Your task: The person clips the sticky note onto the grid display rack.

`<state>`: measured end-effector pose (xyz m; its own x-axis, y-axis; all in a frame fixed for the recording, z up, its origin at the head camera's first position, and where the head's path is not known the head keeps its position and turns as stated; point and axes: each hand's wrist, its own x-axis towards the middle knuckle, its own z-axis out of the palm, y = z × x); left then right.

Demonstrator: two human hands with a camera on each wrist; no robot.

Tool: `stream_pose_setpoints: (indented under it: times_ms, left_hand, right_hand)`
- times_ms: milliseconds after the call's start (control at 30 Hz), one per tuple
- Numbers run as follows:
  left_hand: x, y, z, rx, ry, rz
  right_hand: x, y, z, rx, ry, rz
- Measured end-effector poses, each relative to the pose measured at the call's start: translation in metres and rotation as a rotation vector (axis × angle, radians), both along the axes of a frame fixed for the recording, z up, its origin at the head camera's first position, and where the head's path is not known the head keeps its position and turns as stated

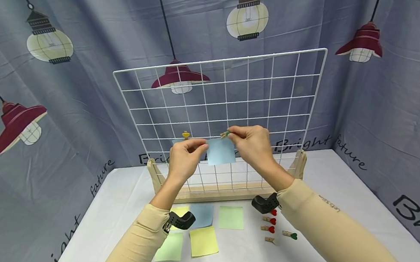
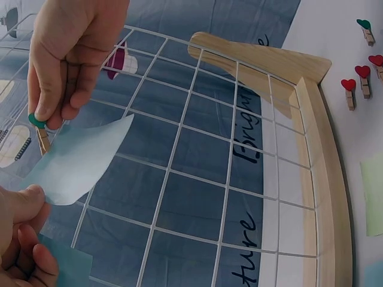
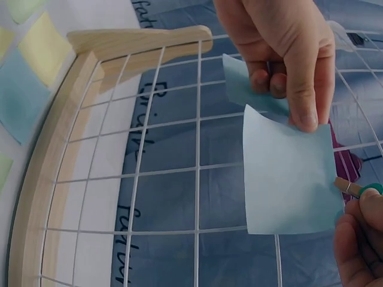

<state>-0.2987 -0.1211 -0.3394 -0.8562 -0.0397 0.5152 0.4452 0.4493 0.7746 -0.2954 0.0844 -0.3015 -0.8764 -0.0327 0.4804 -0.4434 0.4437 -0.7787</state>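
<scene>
A light blue sticky note [image 1: 221,151] is held up against the white wire grid [image 1: 213,105]. My left hand [image 1: 185,157] pinches the note's left edge between thumb and forefinger. In my right hand [image 1: 252,146] is a small wooden clothespin [image 3: 347,187] with a green heart, pinched at its heart end. The clothespin's tip is right at the note's top edge in the right wrist view. Behind my left hand, another blue note [image 2: 67,263] hangs on the grid, with a yellow heart clothespin [image 1: 185,134] above it.
Yellow, green and blue notes lie on the white table, among them a yellow note [image 1: 204,242] and a green note [image 1: 231,217]. To the right lie several red-heart clothespins [image 1: 268,229] and a green-heart clothespin [image 1: 290,235]. A wooden base [image 1: 222,191] supports the grid.
</scene>
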Motion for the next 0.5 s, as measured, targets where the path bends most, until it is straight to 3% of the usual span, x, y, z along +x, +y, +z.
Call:
stream_pose_setpoints:
  times_ms: [500]
  left_hand:
    - [-0.0010, 0.0017, -0.0015, 0.013, -0.001, 0.001]
  right_hand:
    - [-0.0003, -0.0095, -0.0055, 0.070, 0.129, 0.001]
